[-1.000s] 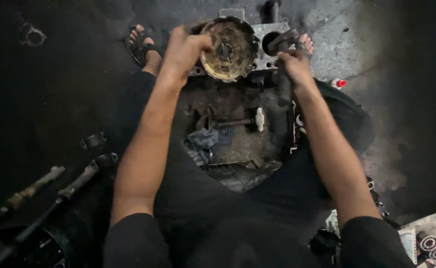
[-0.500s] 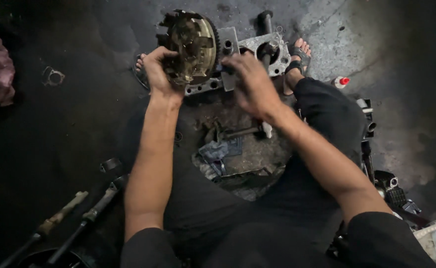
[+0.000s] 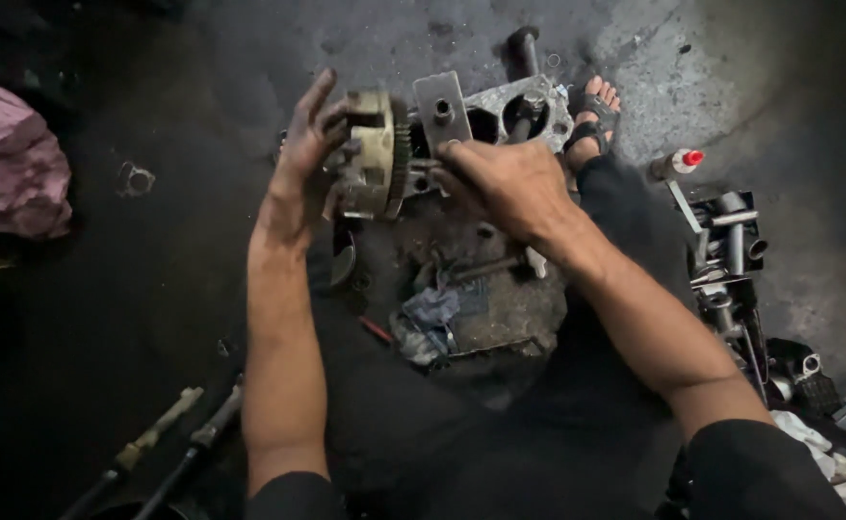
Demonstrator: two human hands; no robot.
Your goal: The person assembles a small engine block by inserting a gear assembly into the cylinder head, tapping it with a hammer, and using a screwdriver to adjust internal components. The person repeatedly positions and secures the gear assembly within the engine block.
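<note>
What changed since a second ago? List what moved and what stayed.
The flywheel turned from facing the camera to edge-on, gear teeth showing. The left hand shifted from its top to its left side. The right hand moved from the casing's right end to beside the flywheel. Casing, rags and rods stayed on the floor.

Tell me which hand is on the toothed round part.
The left hand: its fingers wrap the round toothed drum. The right hand rests beside it on the grey metal casing, not on the drum.
</note>
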